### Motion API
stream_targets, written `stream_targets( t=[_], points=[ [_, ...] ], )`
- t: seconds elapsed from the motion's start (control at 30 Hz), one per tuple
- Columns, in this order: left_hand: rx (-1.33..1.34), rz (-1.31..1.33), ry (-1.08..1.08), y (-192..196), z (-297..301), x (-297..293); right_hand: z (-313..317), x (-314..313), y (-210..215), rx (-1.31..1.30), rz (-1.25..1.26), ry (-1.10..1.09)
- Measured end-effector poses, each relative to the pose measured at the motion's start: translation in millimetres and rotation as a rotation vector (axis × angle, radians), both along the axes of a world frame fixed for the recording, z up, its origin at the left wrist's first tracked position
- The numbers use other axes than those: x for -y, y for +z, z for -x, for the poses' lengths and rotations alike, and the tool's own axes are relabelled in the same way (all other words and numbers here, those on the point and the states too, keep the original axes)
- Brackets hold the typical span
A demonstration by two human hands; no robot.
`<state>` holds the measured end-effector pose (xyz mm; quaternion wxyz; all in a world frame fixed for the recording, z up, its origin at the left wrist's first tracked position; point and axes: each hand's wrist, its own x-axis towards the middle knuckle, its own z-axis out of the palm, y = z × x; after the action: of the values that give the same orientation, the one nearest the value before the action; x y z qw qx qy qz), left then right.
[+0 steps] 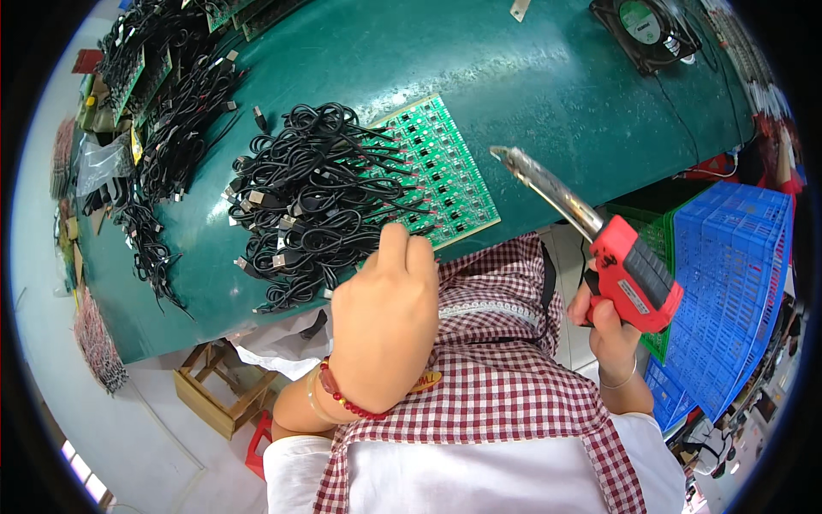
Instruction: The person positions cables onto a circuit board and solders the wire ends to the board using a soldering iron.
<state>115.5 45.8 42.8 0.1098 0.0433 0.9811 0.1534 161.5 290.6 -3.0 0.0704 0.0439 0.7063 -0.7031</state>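
A: Your right hand grips that red-and-black plastic soldering gun, yeah.
B: Left hand by looped black cables, can't tell if pinching. Flat green circuit board lies near your glossy green tabletop edge, room rightward.

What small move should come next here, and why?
Probably bring the red soldering gun toward the near edge of the circuit board: the right hand holds it apart from the board, while the left hand is by that edge, at the black cables.
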Motion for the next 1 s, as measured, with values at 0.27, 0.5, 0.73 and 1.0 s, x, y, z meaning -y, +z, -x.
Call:
stream_targets(
  t=[0.27, 0.5, 0.73, 1.0],
  points=[
    [-0.384, -0.146, -0.025, -46, 12, 3, -29, -24, -13, 0.131, -0.001, 0.159],
    [-0.379, -0.17, -0.038, -43, 8, 4, -37, -24, -10, 0.184, -0.197, 0.231],
    [-0.37, -0.205, -0.049, -43, 8, 4, -41, -26, -13, 0.14, -0.241, 0.253],
    [-0.367, -0.178, -0.055, -44, 9, 4, -44, -25, -15, 0.173, -0.242, 0.278]
  ],
)
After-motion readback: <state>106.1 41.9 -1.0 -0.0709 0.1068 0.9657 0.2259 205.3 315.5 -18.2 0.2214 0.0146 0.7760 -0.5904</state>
